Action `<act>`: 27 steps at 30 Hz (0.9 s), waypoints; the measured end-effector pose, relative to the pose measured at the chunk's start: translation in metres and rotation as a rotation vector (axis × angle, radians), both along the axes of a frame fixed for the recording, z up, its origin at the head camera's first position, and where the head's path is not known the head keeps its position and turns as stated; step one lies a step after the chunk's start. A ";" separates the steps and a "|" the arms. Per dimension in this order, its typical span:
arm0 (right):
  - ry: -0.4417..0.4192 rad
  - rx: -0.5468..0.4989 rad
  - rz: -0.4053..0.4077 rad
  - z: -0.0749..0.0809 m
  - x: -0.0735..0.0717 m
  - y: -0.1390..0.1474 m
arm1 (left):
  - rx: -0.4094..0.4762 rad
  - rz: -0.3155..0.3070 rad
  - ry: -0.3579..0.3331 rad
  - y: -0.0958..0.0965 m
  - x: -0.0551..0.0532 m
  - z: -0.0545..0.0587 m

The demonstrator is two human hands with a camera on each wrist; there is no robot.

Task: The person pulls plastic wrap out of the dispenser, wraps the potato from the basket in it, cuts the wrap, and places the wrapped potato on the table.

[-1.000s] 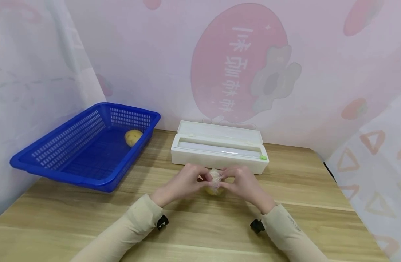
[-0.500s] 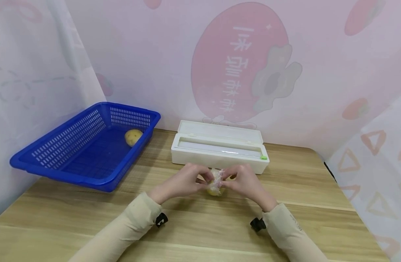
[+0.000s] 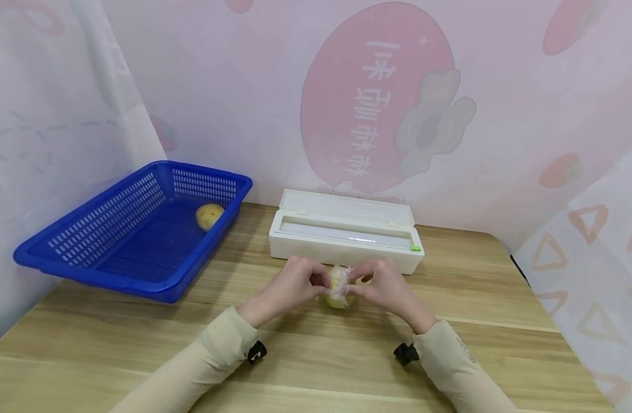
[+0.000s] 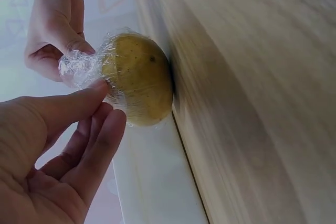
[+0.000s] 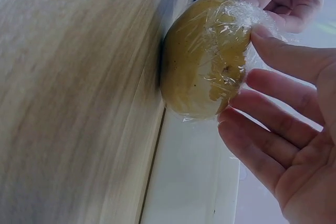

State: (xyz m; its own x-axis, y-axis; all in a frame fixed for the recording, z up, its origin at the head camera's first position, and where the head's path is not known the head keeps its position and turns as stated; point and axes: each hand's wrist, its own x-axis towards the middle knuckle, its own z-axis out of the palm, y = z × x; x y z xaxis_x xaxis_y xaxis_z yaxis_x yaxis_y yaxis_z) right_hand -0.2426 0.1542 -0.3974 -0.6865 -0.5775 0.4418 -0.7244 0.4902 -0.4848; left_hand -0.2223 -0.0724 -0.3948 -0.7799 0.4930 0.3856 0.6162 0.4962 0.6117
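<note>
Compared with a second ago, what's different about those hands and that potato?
The left hand has shifted very slightly to its own left, and more of the yellow potato shows through the plastic wrap between the hands. Nothing was visibly let go. The right hand, blue basket, second potato and white box stayed about where they were.

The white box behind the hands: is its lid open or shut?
Open. In the head view, the lid is tipped back from the white box, leaving the pale roll inside visible.
</note>
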 end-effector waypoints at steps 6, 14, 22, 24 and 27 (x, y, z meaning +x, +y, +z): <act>0.004 0.003 0.015 0.001 0.000 0.000 | -0.009 -0.007 -0.020 0.000 0.002 0.002; -0.014 0.010 0.025 0.000 0.000 0.001 | -0.024 -0.088 -0.054 -0.001 0.003 0.003; -0.018 0.006 0.029 0.001 0.000 -0.001 | -0.074 -0.123 -0.012 0.000 0.002 0.003; -0.009 0.004 0.037 0.002 0.001 -0.001 | -0.070 -0.134 0.015 0.000 0.001 0.002; 0.008 0.009 0.049 0.002 0.001 -0.002 | -0.071 -0.151 0.033 0.000 0.000 0.000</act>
State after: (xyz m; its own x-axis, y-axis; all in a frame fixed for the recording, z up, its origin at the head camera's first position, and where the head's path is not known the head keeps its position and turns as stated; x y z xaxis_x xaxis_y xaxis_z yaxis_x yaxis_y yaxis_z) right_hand -0.2415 0.1520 -0.3950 -0.6535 -0.6141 0.4425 -0.7517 0.4581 -0.4745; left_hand -0.2222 -0.0719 -0.3950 -0.6826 0.6303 0.3699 0.7060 0.4378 0.5567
